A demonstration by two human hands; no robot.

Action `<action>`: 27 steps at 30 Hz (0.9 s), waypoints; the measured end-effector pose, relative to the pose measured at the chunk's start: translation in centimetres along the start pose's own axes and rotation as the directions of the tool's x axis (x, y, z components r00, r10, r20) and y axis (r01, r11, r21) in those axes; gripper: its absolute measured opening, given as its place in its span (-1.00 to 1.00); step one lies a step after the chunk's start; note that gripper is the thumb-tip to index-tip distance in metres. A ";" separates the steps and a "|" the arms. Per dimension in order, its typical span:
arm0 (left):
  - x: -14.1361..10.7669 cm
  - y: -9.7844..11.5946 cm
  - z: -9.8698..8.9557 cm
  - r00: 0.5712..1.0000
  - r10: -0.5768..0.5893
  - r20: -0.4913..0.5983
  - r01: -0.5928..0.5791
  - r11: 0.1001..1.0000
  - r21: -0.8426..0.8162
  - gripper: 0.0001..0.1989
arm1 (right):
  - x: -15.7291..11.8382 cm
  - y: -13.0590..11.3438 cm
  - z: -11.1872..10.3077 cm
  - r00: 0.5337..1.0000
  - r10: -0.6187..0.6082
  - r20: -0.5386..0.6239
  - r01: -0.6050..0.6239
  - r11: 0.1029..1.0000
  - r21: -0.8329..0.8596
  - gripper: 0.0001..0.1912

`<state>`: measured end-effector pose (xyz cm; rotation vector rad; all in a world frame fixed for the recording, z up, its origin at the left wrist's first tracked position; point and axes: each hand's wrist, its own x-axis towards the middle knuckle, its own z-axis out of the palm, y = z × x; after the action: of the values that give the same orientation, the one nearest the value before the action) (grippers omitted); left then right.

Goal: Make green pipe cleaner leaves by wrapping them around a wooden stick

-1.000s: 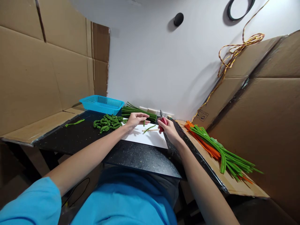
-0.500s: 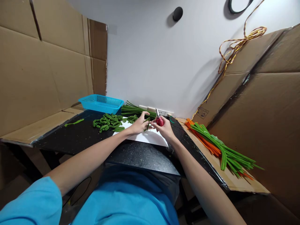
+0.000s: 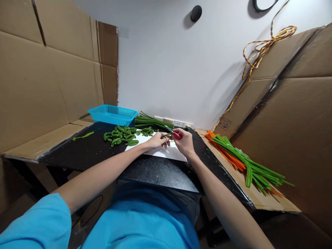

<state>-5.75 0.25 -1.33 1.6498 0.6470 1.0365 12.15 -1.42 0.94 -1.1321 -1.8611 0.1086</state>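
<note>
My left hand is closed on a dark green pipe cleaner above a white sheet. My right hand grips red-handled scissors. Their blades point up and left, close to the pipe cleaner; whether they touch it I cannot tell. Left of my hands lies a pile of looped dark green pipe cleaners, some of them resting on the sheet's far left part. Behind my hands, long straight dark green pipe cleaners lie in a bundle by the wall.
A blue plastic basket stands at the back left of the black table. Bright green pipe cleaners and orange ones lie on cardboard at the right. A light green strip lies far left. Cardboard walls flank the table.
The scissors have tipped from nearly upright to pointing left, toward the pipe cleaner. My left fingers have closed in and the pipe cleaner has turned to lie flatter between my hands.
</note>
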 end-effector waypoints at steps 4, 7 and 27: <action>-0.2 0.5 -0.1 0.985 -0.162 -0.054 0.147 0.965 -0.218 -0.73 | 0.3 0.3 -0.5 0.998 -0.001 -0.056 0.002 1.000 0.018 -0.77; -0.7 1.2 -0.3 0.975 -0.223 0.003 0.209 0.906 -0.369 -0.62 | 0.5 0.4 -1.0 0.996 0.011 -0.089 -0.002 0.995 0.103 -0.76; -0.6 1.2 -0.4 0.998 -0.003 0.067 0.009 0.996 -0.086 -0.51 | 0.9 1.1 -0.2 0.983 0.183 0.005 -0.165 0.877 0.451 -0.68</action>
<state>-6.53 -0.43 -0.40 1.5993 0.5553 0.9880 12.89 -0.17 1.14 -0.9593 -1.5826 0.5895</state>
